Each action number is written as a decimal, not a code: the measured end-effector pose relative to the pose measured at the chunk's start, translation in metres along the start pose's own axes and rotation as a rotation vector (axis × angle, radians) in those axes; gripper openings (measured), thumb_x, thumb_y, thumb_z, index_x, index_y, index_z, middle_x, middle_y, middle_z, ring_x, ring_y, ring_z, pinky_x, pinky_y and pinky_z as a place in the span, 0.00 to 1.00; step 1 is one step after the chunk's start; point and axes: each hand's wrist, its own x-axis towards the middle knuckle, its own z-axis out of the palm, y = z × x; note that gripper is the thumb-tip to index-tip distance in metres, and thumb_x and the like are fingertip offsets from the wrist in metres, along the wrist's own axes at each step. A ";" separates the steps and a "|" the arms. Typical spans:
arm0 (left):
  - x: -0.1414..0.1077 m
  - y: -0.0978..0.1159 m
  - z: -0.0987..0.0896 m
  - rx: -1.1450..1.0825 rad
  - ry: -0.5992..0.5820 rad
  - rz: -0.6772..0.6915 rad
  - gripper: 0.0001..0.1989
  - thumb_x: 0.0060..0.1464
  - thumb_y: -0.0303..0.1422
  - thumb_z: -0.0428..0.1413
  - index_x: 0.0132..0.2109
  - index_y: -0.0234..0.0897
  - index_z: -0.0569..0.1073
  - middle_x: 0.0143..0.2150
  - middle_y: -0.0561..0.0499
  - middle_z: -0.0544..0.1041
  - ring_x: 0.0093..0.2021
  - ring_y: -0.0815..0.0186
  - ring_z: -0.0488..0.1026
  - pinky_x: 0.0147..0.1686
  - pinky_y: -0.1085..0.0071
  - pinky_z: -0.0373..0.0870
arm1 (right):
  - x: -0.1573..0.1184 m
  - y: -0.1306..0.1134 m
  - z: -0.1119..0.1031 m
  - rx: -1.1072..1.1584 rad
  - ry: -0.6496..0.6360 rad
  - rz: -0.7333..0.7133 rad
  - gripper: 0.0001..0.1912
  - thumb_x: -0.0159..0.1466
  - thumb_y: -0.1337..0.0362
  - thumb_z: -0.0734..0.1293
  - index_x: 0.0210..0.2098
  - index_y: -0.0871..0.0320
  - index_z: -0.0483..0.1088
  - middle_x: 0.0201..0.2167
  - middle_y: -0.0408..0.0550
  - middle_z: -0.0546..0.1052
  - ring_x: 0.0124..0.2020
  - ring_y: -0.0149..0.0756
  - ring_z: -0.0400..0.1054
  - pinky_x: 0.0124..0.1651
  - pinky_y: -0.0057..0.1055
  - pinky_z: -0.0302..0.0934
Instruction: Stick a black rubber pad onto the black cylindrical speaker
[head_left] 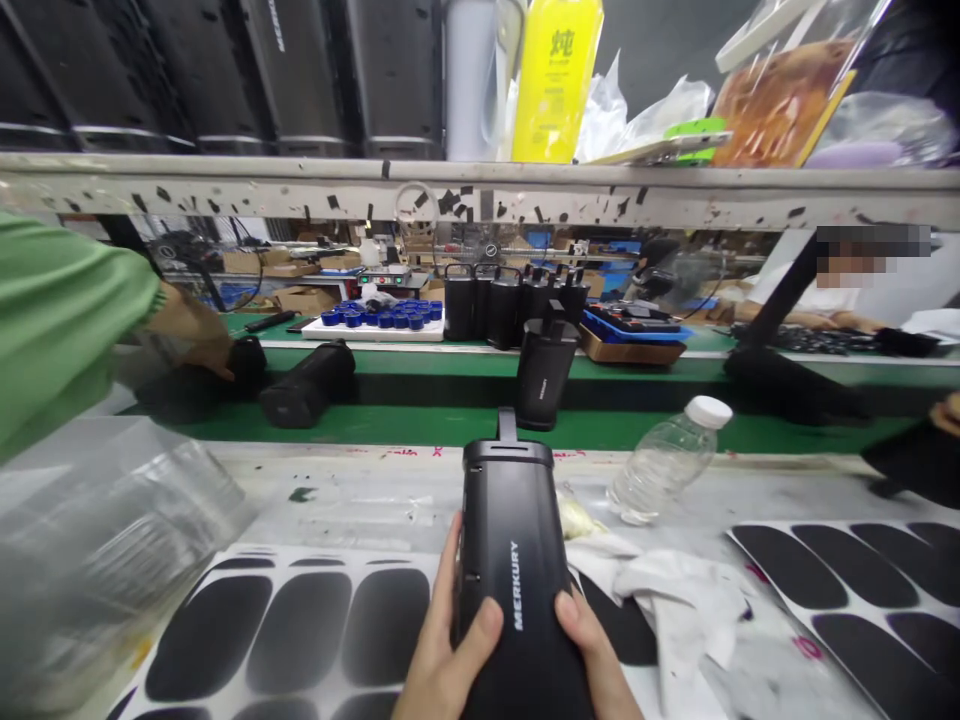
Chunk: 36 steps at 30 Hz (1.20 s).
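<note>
A sticker sheet [300, 635] of black ovals lies at the bench's near left edge. The left hand [442, 655] wraps the speaker's [514, 570] left side, thumb across its top face. The right hand [592, 650] clasps its right side, thumb on top. The speaker lies lengthwise at the near middle edge. A cloth [675, 590] and bottle [667, 462] lie to the right.

Single head-worn view, facing forward and down.
Camera sits close above the workbench [420, 500], looking across the green conveyor [420, 425] toward the shelf rail [300, 190]; no second view overlaps.
</note>
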 end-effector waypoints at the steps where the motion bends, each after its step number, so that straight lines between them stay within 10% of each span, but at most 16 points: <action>1: 0.000 0.000 0.001 -0.048 -0.029 -0.016 0.54 0.49 0.52 0.64 0.73 0.43 0.45 0.71 0.44 0.62 0.71 0.51 0.58 0.69 0.59 0.57 | -0.001 0.000 0.000 0.023 0.008 0.025 0.31 0.58 0.43 0.70 0.54 0.55 0.74 0.50 0.54 0.80 0.55 0.56 0.73 0.57 0.50 0.68; 5: -0.005 0.001 0.008 -0.229 -0.116 -0.103 0.66 0.44 0.44 0.70 0.73 0.44 0.31 0.66 0.42 0.70 0.65 0.51 0.68 0.64 0.60 0.64 | -0.007 -0.002 0.005 0.128 0.018 0.095 0.29 0.58 0.45 0.71 0.54 0.53 0.74 0.50 0.52 0.80 0.53 0.55 0.74 0.56 0.50 0.68; 15: -0.023 0.003 0.015 -0.386 -0.078 -0.100 0.56 0.43 0.37 0.70 0.71 0.58 0.46 0.62 0.48 0.74 0.65 0.49 0.68 0.66 0.54 0.60 | -0.018 -0.005 0.011 0.227 0.005 0.068 0.41 0.50 0.47 0.75 0.61 0.50 0.64 0.60 0.51 0.73 0.64 0.51 0.63 0.71 0.51 0.46; 36: -0.018 0.009 0.017 -0.350 -0.013 -0.071 0.52 0.47 0.35 0.69 0.71 0.55 0.48 0.60 0.51 0.77 0.63 0.53 0.70 0.64 0.60 0.66 | -0.012 -0.011 0.011 0.079 0.003 0.099 0.37 0.56 0.42 0.73 0.58 0.52 0.67 0.62 0.50 0.72 0.65 0.50 0.63 0.69 0.47 0.52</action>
